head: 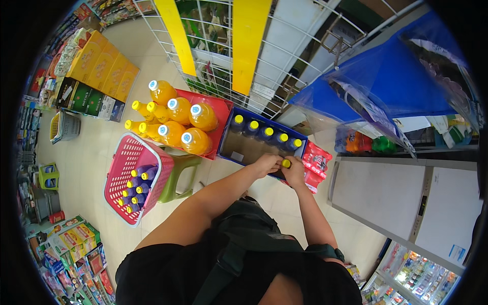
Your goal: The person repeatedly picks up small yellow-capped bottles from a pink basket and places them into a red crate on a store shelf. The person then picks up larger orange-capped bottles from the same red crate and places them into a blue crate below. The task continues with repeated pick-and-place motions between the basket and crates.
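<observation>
Both my hands are at the near right corner of a blue cardboard box [238,159]. My right hand [294,172] is closed around a dark bottle with a yellow cap [286,163]. The fingertips of my left hand [268,164] are beside that cap; whether they grip anything is unclear. Along the box's far side stands a row of several dark bottles with yellow caps [268,132]. To the left, a pink plastic basket [164,164] holds several purple bottles with yellow caps [142,188].
A red crate [222,114] with large orange drink bottles [172,133] adjoins the box. A green stool [183,179] stands by the basket. Red-wrapped bottles [316,164] lie right of the box. A white wire rack [213,34] rises beyond, a white freezer [377,190] right.
</observation>
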Action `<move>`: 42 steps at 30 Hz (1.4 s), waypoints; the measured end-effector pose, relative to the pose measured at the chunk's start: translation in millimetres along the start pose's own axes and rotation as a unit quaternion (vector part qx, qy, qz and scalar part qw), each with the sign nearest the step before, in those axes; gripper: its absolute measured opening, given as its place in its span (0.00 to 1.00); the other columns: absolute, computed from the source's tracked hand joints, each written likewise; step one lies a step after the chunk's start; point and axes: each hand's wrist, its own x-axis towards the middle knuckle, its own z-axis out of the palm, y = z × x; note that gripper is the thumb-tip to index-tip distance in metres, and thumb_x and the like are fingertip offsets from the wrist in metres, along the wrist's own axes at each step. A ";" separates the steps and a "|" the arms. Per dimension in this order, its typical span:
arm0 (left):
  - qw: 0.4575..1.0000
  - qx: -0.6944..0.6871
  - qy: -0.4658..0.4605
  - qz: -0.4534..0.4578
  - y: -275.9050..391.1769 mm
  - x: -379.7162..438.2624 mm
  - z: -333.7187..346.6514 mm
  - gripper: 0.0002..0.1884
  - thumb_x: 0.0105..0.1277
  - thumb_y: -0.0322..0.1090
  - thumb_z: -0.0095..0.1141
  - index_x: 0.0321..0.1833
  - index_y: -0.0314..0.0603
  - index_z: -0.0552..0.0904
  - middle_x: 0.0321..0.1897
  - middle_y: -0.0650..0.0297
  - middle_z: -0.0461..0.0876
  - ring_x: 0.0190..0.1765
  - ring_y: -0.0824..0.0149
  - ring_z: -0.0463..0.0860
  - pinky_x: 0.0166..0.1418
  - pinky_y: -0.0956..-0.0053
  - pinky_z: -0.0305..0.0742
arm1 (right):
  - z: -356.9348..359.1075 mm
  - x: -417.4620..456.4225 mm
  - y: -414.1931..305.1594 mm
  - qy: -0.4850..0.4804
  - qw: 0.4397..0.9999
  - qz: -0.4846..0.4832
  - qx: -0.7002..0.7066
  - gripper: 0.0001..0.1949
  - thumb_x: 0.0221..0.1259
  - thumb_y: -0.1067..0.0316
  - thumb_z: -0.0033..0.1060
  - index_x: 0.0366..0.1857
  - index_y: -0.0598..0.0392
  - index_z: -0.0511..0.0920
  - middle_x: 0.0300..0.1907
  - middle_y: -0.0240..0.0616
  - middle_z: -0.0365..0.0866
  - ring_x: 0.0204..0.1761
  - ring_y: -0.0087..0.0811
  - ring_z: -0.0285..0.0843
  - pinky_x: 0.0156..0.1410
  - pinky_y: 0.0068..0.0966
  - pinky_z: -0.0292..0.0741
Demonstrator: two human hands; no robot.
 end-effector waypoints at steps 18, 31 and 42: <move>0.976 -0.101 -0.073 0.177 70.8 -258.8 -60.4 0.13 0.65 0.38 0.49 0.39 0.35 0.80 0.31 0.63 0.80 0.33 0.71 0.79 0.41 0.79 0.74 | -85.9 -46.3 -246.6 -0.090 0.955 -0.201 0.200 0.13 0.45 0.80 0.65 0.38 0.64 0.78 0.35 0.30 0.70 0.31 0.14 0.72 0.32 0.10 0.68; 0.921 -0.232 0.104 0.296 43.0 -397.3 -208.3 0.12 0.65 0.37 0.48 0.39 0.34 0.79 0.32 0.61 0.80 0.35 0.69 0.80 0.42 0.76 0.76 | 40.9 -46.1 -409.7 -0.231 0.873 -0.371 0.219 0.15 0.42 0.74 0.69 0.37 0.60 0.79 0.31 0.33 0.74 0.26 0.20 0.71 0.31 0.16 0.69; 0.886 -0.316 0.152 0.302 2.5 -386.5 -361.3 0.13 0.68 0.35 0.44 0.44 0.33 0.78 0.39 0.58 0.78 0.43 0.65 0.79 0.53 0.71 0.75 | 209.3 -32.2 -461.1 -0.309 0.863 -0.354 0.186 0.15 0.42 0.74 0.66 0.38 0.60 0.79 0.33 0.36 0.74 0.30 0.27 0.74 0.35 0.21 0.72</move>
